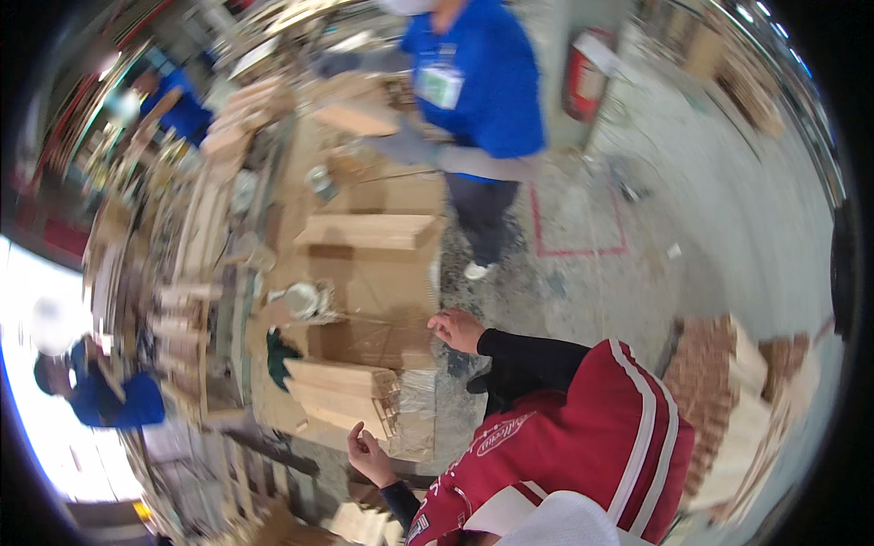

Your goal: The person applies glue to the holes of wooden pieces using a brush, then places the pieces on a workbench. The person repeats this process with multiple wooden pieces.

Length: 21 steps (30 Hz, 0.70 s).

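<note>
My right hand [458, 329] hovers at the right edge of a cardboard-covered worktable [369, 273], fingers loosely bent and apart, with nothing in it. Lower down, my left hand [370, 455] is beside the near end of a stack of pale wooden boards [341, 391]. Its fingers are partly curled and spread, and it too looks bare of any object. Clear plastic film [417, 400] lies along the stack's right side. A dark green cloth-like thing [280, 359] rests at the stack's left. Farther up the table lies another pale wooden board [364, 231].
Across the table, a co-worker in blue [482, 82] holds a wooden piece [357, 118] in gloved hands. A whitish round container [302, 298] and a small jar [320, 182] stand on the table. Stacked wood [715, 400] is behind me at right. Other workers are at left.
</note>
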Each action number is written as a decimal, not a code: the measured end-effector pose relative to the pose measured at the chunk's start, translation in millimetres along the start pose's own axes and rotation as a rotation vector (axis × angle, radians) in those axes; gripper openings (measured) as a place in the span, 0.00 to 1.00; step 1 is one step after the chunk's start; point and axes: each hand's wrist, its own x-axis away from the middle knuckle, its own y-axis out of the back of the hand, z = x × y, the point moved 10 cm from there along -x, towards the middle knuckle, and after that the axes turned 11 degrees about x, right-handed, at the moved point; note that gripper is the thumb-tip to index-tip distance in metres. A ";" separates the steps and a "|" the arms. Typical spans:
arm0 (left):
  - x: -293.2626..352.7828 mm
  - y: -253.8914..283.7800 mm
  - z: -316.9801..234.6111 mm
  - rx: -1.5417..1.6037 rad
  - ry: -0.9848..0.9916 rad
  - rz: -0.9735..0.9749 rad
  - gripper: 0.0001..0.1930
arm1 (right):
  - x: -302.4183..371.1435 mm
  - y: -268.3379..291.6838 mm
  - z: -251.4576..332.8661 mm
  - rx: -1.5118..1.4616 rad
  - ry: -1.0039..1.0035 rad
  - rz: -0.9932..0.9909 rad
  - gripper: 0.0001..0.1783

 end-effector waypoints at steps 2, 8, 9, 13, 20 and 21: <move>-6.1 -39.0 -11.7 0.054 -0.033 0.142 0.09 | 40.0 11.6 -18.2 -0.054 -0.093 0.016 0.06; 37.7 -188.4 -29.9 0.005 -0.104 0.707 0.11 | 142.3 72.1 -40.5 -0.130 -0.332 -0.099 0.09; 55.2 -211.3 -30.3 -0.009 -0.094 0.814 0.12 | 157.9 84.9 -42.9 -0.140 -0.351 -0.143 0.09; 165.6 -303.0 -62.6 0.009 -0.075 1.201 0.13 | 247.5 142.9 -67.1 -0.136 -0.505 -0.350 0.10; 370.8 -389.5 -79.3 -0.081 -0.311 1.701 0.13 | 480.9 218.7 -107.2 -0.148 -0.892 -0.691 0.12; 405.7 -395.4 -86.9 -0.113 -0.334 1.778 0.13 | 519.3 229.9 -106.4 -0.111 -0.953 -0.728 0.11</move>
